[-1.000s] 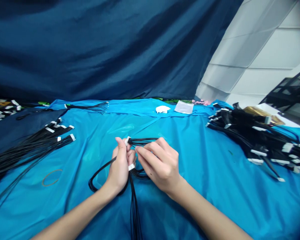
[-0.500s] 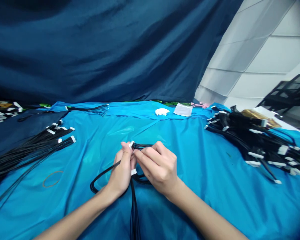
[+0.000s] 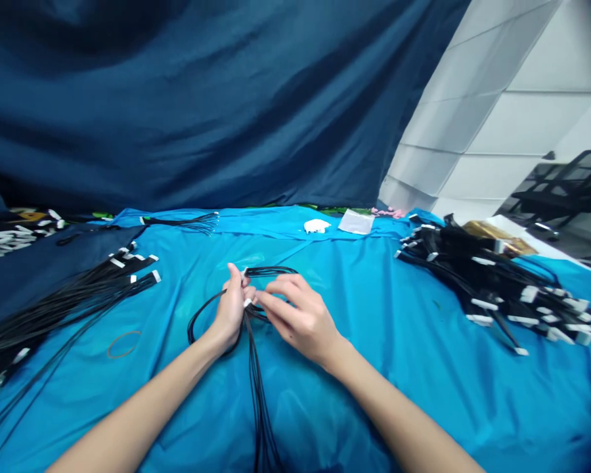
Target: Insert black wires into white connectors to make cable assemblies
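A black wire harness (image 3: 257,368) is in front of me, its loose wires hanging toward the near edge. My left hand (image 3: 230,305) is closed round it with the thumb up. One white connector (image 3: 245,272) shows at the thumb and another white connector (image 3: 247,303) just below the fingers. A loop of the wires bulges out left of that hand, and more wires run off to the right. My right hand (image 3: 300,315) is bent in a pinch beside the lower connector, at the wires; its thumb and what lies between the fingertips are hidden.
Black cables (image 3: 79,295) with white connectors lie at the left, a bigger cable pile (image 3: 477,276) at the right. A rubber band (image 3: 123,344) is on the blue cloth (image 3: 354,407). Farther back are a small harness (image 3: 180,223), a white piece (image 3: 316,226) and a clear bag (image 3: 356,222).
My right fingertips have moved from the upper connector down toward the lower one. Both hands and the harness sit slightly higher and farther left in view; the left hand keeps its hold.
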A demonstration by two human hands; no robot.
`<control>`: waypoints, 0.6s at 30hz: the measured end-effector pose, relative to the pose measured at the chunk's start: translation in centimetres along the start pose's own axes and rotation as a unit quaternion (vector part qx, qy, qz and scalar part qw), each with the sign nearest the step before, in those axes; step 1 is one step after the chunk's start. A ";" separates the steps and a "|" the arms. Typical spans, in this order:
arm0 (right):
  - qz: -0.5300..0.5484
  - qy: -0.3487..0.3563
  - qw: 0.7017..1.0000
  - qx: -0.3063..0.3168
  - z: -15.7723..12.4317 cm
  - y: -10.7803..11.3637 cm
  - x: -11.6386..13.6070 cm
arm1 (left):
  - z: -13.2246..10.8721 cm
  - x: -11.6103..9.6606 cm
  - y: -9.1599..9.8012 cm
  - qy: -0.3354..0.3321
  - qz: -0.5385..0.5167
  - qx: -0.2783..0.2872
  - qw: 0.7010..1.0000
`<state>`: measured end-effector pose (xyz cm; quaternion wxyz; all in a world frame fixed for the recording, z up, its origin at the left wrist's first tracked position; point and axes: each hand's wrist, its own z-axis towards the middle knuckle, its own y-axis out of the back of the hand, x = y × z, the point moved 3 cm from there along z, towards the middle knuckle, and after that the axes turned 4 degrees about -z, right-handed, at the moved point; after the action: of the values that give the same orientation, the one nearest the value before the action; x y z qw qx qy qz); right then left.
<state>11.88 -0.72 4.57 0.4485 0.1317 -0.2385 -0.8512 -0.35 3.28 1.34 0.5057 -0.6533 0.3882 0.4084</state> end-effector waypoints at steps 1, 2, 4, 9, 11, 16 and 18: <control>0.005 0.026 0.999 0.023 0.0 -0.2 0.1 | 0.2 -0.1 0.1 0.016 -0.012 0.005 1.000; 0.005 0.046 0.998 0.044 -0.1 -0.5 0.2 | 0.3 -0.1 0.2 0.032 -0.025 0.014 0.999; -0.001 0.066 0.995 0.072 -0.2 -1.0 0.4 | 0.4 0.0 0.3 0.053 -0.044 0.027 0.997; 0.009 0.081 0.992 0.093 -0.4 -1.4 0.6 | 0.4 0.6 0.3 0.057 -0.032 0.019 0.998; 0.017 0.086 0.991 0.102 -0.4 -1.3 0.6 | 0.3 0.8 0.3 0.054 -0.026 0.017 0.998; 0.001 0.101 0.988 0.113 -0.3 -1.5 0.6 | 0.6 1.2 0.6 0.081 -0.038 0.017 0.996; -0.012 0.108 0.989 0.103 -0.3 -1.6 0.7 | 0.7 1.3 0.7 0.099 -0.054 0.018 0.994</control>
<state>10.49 -0.60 3.44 0.4449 0.2711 -0.2740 -0.8083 -0.58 3.75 -0.25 0.4975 -0.7012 0.4077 0.3075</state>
